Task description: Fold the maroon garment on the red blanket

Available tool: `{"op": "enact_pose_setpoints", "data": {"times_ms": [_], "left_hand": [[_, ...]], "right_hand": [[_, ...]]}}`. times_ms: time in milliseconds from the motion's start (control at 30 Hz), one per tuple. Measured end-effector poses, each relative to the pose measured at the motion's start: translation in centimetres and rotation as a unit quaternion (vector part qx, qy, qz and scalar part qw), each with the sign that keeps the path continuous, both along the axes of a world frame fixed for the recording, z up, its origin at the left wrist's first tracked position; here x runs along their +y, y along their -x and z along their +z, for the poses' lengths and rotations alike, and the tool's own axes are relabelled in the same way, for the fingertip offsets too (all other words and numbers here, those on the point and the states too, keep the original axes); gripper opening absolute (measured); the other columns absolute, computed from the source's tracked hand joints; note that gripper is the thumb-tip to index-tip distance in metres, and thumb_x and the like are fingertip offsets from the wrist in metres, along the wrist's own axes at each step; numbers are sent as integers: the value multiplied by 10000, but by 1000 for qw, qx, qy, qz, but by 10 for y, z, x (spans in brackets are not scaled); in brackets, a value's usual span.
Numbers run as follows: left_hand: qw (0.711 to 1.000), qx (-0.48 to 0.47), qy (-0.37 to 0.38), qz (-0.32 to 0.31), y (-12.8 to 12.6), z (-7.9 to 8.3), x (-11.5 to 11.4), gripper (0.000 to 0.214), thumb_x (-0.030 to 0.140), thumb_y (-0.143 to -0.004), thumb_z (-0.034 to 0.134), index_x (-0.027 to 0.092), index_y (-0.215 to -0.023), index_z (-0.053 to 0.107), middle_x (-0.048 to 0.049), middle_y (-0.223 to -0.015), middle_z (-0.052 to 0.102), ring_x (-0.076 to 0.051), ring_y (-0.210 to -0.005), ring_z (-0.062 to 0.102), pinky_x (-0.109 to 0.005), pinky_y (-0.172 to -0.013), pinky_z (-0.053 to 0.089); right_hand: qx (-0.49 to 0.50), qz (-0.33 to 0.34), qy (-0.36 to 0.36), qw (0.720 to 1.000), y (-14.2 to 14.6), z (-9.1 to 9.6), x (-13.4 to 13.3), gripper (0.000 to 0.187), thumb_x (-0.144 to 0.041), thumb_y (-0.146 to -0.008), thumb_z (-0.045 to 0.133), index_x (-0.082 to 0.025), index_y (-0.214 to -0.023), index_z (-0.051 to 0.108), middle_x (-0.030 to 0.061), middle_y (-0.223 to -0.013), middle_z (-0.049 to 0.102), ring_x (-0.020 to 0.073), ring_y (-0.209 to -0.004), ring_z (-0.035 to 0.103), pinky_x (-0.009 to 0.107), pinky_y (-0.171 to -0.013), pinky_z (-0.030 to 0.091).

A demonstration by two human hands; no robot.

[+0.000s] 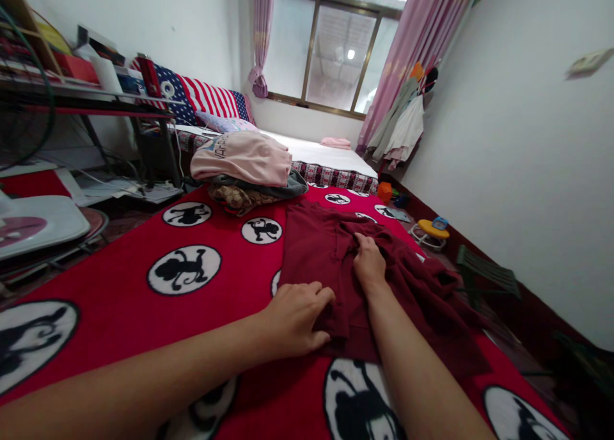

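Note:
A dark red garment lies spread on a red blanket printed with black-and-white monkey circles. My left hand rests on the garment's near edge, fingers curled over a fold of the cloth. My right hand is further in, near the garment's middle, with its fingers pinched on a bunched fold. The right part of the garment lies crumpled toward the blanket's right edge.
A pile of folded clothes, pink on top, sits at the blanket's far side. A desk with shelves stands left. A bed lies under the window. Toys and a green stool are on the floor at right.

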State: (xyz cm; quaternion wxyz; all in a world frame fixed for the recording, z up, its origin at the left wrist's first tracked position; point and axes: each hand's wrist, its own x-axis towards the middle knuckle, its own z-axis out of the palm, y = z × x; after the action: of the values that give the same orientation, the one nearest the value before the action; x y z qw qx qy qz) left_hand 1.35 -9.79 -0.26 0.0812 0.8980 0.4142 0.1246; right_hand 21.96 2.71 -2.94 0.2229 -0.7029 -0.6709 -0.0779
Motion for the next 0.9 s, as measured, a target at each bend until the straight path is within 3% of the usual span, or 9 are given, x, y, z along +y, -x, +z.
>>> {"op": "enact_pose_setpoints", "data": {"times_ms": [200,333,400,467,533,600,767,833,900], "left_hand": [[998,-52,-21,-1,-3,-21,3,154,200,-797,504,206,-937,569,-34,-914,624,-200,-844,617,-290,-718,459],[995,-95,-16,-20,3,-19,6,166,156,-721,510,188,-868,580,-22,-858,621,-173,-757,588,-266,-656,419],[988,-144,15,-44,13,-6,10,155,142,-671,530,177,-816,571,1,-780,598,-138,-681,546,-238,-617,392],[977,-195,66,-62,28,11,14,122,123,-645,531,167,-758,549,28,-687,545,-101,-605,485,-210,-565,358],[966,-212,131,-71,44,29,17,95,108,-639,527,162,-717,531,44,-628,497,-83,-565,443,-191,-527,334],[956,-176,218,-91,57,43,19,81,106,-654,537,156,-716,554,45,-617,514,-81,-561,460,-178,-516,342],[905,-51,392,-155,57,53,21,153,292,-797,627,145,-796,671,-2,-668,645,-112,-581,581,-174,-502,399],[924,-87,349,-132,45,45,25,235,357,-845,597,141,-802,679,-11,-660,648,-118,-580,591,-183,-517,416],[959,-154,228,-73,31,29,31,248,343,-889,539,145,-881,689,-31,-759,680,-138,-683,627,-213,-629,472]], "right_hand": [[12,-123,1,992,-22,0,2,497,-246,-866,542,-125,-1347,504,182,-1259,558,331,-1153,508,429,-907,439],[94,-92,-58,990,-43,3,5,240,-211,-844,521,-193,-998,704,118,-1042,650,279,-1017,574,413,-879,452],[189,-107,-187,958,-55,5,8,236,-178,-823,483,-176,-913,701,103,-971,657,250,-959,592,389,-892,453],[260,-141,-316,901,-68,7,10,239,-158,-799,456,-153,-900,673,109,-956,648,246,-958,591,384,-916,445],[290,-171,-387,859,-76,10,10,239,-140,-787,430,-149,-897,642,123,-960,633,256,-979,584,397,-939,433],[286,-184,-415,844,-78,14,7,239,-130,-793,412,-155,-915,616,140,-986,616,269,-1010,574,420,-962,414],[189,-44,-420,886,-44,27,-8,252,-206,-901,386,-168,-1071,568,152,-1145,593,263,-1137,536,423,-985,397],[148,49,-347,925,-26,26,-9,288,-260,-937,374,-171,-1137,561,133,-1147,618,248,-1106,561,404,-961,412],[87,121,-250,957,-13,20,-7,328,-323,-938,418,-176,-1189,570,116,-1152,644,245,-1086,572,383,-937,416]]}}
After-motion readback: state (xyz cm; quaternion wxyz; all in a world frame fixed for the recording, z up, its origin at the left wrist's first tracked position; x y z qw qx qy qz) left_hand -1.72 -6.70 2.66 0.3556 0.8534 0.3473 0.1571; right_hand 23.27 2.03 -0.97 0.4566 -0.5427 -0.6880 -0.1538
